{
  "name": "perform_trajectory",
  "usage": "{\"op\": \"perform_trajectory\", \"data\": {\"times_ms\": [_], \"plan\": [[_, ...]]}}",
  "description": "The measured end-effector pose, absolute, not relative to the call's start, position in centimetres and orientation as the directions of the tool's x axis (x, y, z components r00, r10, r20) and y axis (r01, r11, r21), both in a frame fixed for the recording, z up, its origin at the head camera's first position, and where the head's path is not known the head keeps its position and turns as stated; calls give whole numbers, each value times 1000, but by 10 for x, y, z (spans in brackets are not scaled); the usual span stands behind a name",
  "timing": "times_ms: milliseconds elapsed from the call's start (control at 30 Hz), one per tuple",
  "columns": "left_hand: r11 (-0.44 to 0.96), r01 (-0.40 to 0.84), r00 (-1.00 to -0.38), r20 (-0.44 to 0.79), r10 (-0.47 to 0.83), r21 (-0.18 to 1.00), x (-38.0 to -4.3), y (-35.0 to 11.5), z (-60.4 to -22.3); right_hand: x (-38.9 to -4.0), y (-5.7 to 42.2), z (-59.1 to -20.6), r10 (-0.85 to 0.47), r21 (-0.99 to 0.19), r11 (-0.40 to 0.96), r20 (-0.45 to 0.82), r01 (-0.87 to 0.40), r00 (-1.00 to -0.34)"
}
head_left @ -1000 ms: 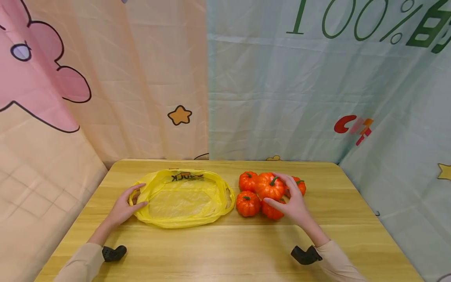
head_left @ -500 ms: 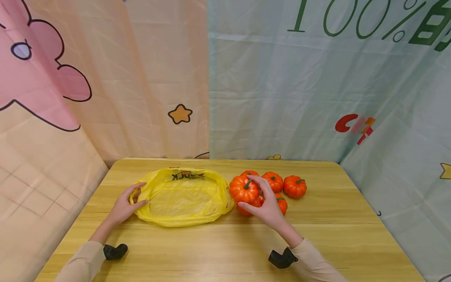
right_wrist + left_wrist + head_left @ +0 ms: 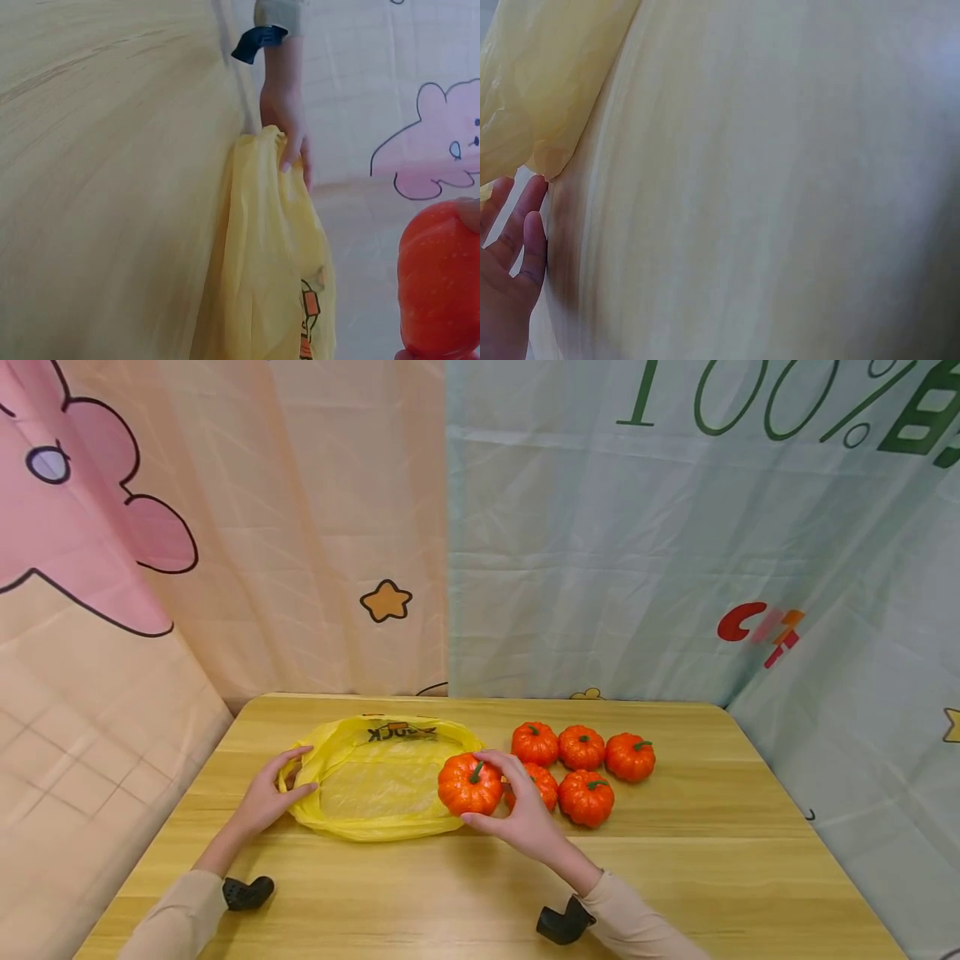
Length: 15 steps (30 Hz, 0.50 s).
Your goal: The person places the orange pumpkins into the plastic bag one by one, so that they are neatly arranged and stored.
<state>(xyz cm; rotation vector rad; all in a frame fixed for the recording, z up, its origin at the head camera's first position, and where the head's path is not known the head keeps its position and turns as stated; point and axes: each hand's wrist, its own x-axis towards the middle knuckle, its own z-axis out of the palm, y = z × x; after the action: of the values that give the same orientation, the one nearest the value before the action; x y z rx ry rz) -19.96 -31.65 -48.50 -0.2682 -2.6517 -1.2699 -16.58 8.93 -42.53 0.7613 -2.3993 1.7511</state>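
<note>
In the head view a yellow plastic bag [image 3: 375,789] lies spread with its mouth up. My left hand [image 3: 262,802] holds its left rim, thumb and a finger apart over the edge; some of its fingers [image 3: 532,247] show straight beside the bag in the left wrist view. My right hand [image 3: 525,818] grips an orange-red toy-like pumpkin [image 3: 468,783] with a green stem, thumb and fingers round its right side. That pumpkin is above the bag's right rim. Several like pumpkins [image 3: 587,797] sit to the right on the table.
The wooden table [image 3: 480,893] carries the bag and the pumpkins. A printed fabric curtain [image 3: 600,568] hangs behind it and at both sides. A black wrist mount [image 3: 247,893] is on the left sleeve, another black mount [image 3: 564,920] on the right.
My right hand has carried the pumpkin leftward from the group to the bag's right side. The left hand has stayed at the bag's left rim.
</note>
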Motion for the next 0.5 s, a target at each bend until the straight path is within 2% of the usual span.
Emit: {"op": "perform_trajectory", "data": {"times_ms": [167, 500], "plan": [[610, 251, -963, 257, 81, 751, -199, -317, -484, -166, 72, -429, -384, -864, 232, 341, -447, -858], [631, 248, -962, 263, 70, 736, -200, -316, -485, -176, 43, -425, -407, -891, 223, 283, -395, -869]]}}
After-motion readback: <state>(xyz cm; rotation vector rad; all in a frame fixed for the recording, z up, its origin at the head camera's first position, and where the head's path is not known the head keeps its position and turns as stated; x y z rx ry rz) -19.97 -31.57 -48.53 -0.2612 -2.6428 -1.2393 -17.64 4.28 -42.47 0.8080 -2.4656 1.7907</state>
